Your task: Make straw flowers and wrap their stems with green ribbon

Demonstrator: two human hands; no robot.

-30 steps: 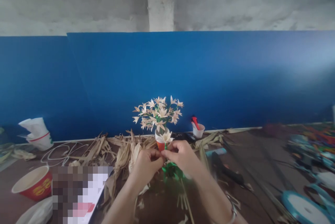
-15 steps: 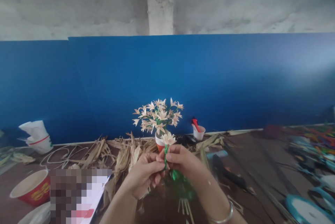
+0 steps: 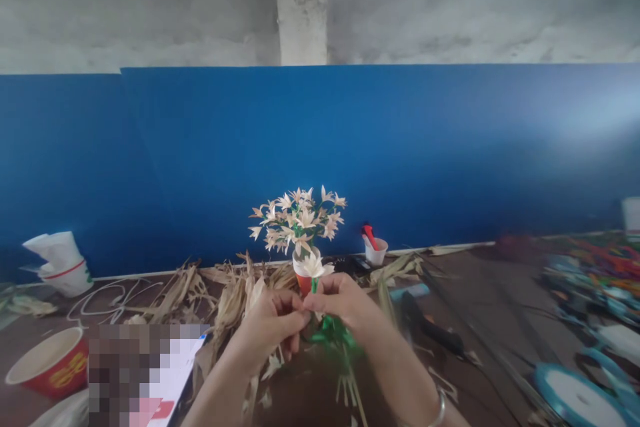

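Note:
Upright between my hands stands a cream husk flower (image 3: 316,267) with a green-wrapped stem. My right hand (image 3: 347,307), a bracelet at its wrist, pinches this stem just below the petals. Close beside it on the left, my left hand (image 3: 277,324) has thumb and fingers pressed together at the right fingertips; what they grip is hidden. Blurred green material (image 3: 335,334) shows under my right hand. Behind the hands, a bunch of similar cream flowers (image 3: 300,217) stands in a red and white cup (image 3: 301,280), partly covered by the held flower.
Dry corn husks (image 3: 233,294) lie along the blue partition (image 3: 400,147). A white cup (image 3: 376,252) holds a red-handled tool. Right are a black glue gun (image 3: 435,330) and a blue ribbon spool (image 3: 575,394). Left are a red paper bowl (image 3: 50,364), a white cable (image 3: 115,300) and a partly blurred-out screen (image 3: 183,374).
My left fingers have shifted from the lower stem toward the left, beside the right fingertips. The flower has tipped slightly and sits a little lower. The whole view has shifted slightly.

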